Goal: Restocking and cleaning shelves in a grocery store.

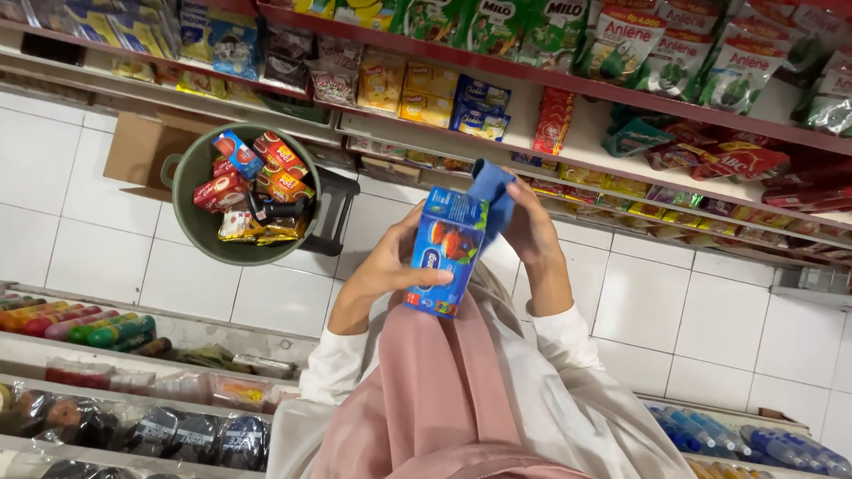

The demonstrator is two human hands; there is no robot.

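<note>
Right now the left hand (390,266) grips a blue box (446,251) while the right hand (525,232) rubs it with a blue cloth (493,191); next, I'd judge, turn it.

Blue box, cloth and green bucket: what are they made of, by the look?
Blue box, held in the left hand: likely printed cardboard, slightly glossy; flat faces, crisp folded edges. Blue cloth, pressed to the box top by the right hand: soft fabric, matte; it bunches and folds. Green bucket: probably moulded plastic, dull; smooth round rim with a side handle.
</note>
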